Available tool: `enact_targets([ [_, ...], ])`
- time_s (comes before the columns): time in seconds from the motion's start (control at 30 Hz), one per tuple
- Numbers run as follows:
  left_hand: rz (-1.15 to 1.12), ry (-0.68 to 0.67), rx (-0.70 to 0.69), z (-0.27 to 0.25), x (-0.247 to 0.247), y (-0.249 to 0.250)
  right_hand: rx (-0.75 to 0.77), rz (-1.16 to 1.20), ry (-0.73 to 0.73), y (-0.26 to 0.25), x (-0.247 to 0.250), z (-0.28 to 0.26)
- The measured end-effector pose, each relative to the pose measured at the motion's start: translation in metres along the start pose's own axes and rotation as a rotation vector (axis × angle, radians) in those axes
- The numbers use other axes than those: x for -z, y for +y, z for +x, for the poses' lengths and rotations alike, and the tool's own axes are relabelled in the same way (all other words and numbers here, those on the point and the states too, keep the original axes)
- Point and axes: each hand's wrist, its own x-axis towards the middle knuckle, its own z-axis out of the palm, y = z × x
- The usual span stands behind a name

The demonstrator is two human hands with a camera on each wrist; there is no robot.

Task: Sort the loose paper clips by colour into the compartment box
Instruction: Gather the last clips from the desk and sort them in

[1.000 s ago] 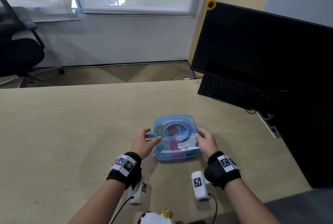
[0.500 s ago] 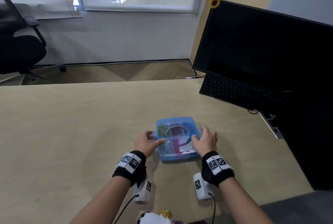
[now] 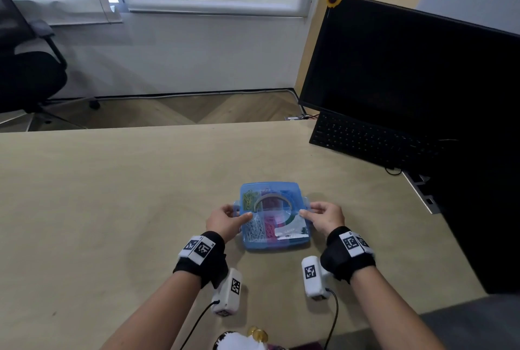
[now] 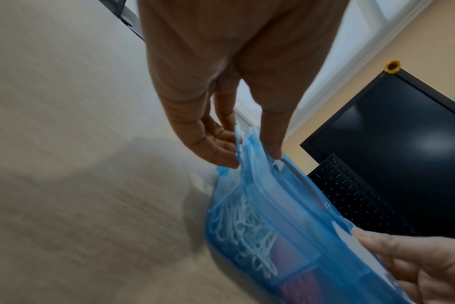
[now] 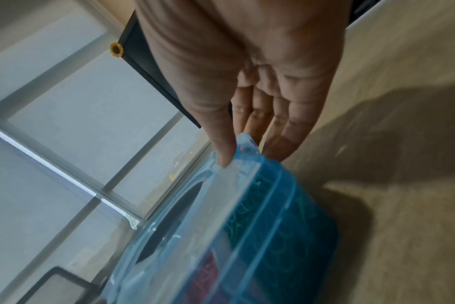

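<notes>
A blue see-through compartment box [image 3: 274, 244] sits on the tan table [image 3: 112, 209] with its lid on. Through the lid I see white clips [image 3: 254, 230], pink ones [image 3: 270, 227] and yellow-green ones [image 3: 249, 197] in separate compartments. My left hand [image 3: 239, 212] pinches the box's left side tab, thumb on the lid [image 4: 271, 148] and fingers [image 4: 216, 148] beneath. My right hand [image 3: 308, 209] pinches the right side tab the same way, thumb [image 5: 221, 148] on top and fingers [image 5: 278, 144] below. No loose clips show on the table.
A black monitor [image 3: 408, 73] and keyboard [image 3: 365, 141] stand at the right rear. An office chair [image 3: 25, 68] is beyond the table's far left edge. A white object with a gold knob [image 3: 242, 342] pokes in at the near edge.
The box, earlier tipped with its front face toward me, now lies flat. Both hands have shifted from its front corners to the side tabs.
</notes>
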Motion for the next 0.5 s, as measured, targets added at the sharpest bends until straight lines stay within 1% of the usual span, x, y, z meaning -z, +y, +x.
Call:
enact_targets([
  [0.07, -0.012, -0.008, 0.033, 0.000, 0.002, 0.002, -0.024, 0.033, -0.029, -0.001, 0.000, 0.001],
  [0.13, -0.011, 0.021, 0.023, 0.000, 0.000, 0.006, -0.022, 0.027, -0.004, -0.002, 0.000, 0.002],
  [0.17, 0.059, 0.048, -0.017, 0.000, -0.001, 0.007, -0.005, -0.017, 0.027, -0.002, -0.001, 0.002],
  [0.23, 0.273, 0.094, -0.100, -0.005, -0.004, 0.011, 0.029, -0.086, 0.089, -0.005, -0.002, -0.003],
  [0.27, 0.335, 0.112, -0.123, -0.008, -0.006, 0.014, 0.041, -0.105, 0.108, -0.006, -0.004, -0.005],
  [0.43, 0.565, 0.107, -0.137, -0.014, -0.009, 0.025, 0.089, -0.213, 0.143, -0.011, -0.012, -0.010],
  [0.5, 0.599, 0.121, -0.127, -0.014, -0.010, 0.025, 0.090, -0.213, 0.154, -0.013, -0.013, -0.012],
])
